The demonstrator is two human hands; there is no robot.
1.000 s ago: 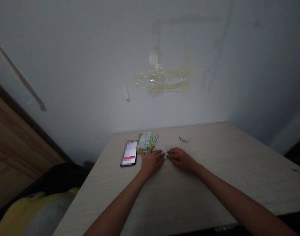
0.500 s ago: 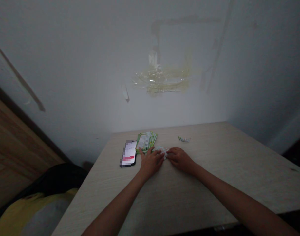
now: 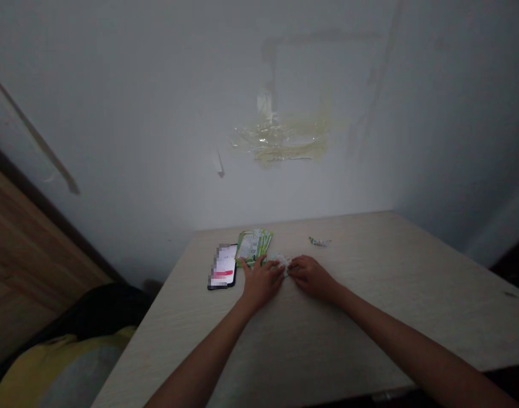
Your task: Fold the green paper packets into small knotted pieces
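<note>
A small whitish, crumpled-looking piece [image 3: 280, 259] lies on the table, mostly covered by fingers; its kind is hard to make out. My left hand [image 3: 263, 279] rests flat with spread fingers, its fingertips on the left part of that piece. From the right, my right hand [image 3: 313, 274] has its fingers closed together at the piece's other edge. Just beyond my left hand is a pile of flat green-and-white packets [image 3: 254, 246]. Left of the packets lies a phone [image 3: 224, 269] with its screen lit and partly blurred out.
A torn green-and-white scrap [image 3: 319, 242] lies farther back on the pale wooden table [image 3: 387, 272]. Behind it rises a wall [image 3: 170, 113] with shiny tape remnants [image 3: 285, 139]. Yellow and grey cloth [image 3: 68, 368] sits low at the left, beside the table edge.
Both hands stay almost in place, with only slight finger movement at the whitish piece. The phone, packets and scrap have not moved.
</note>
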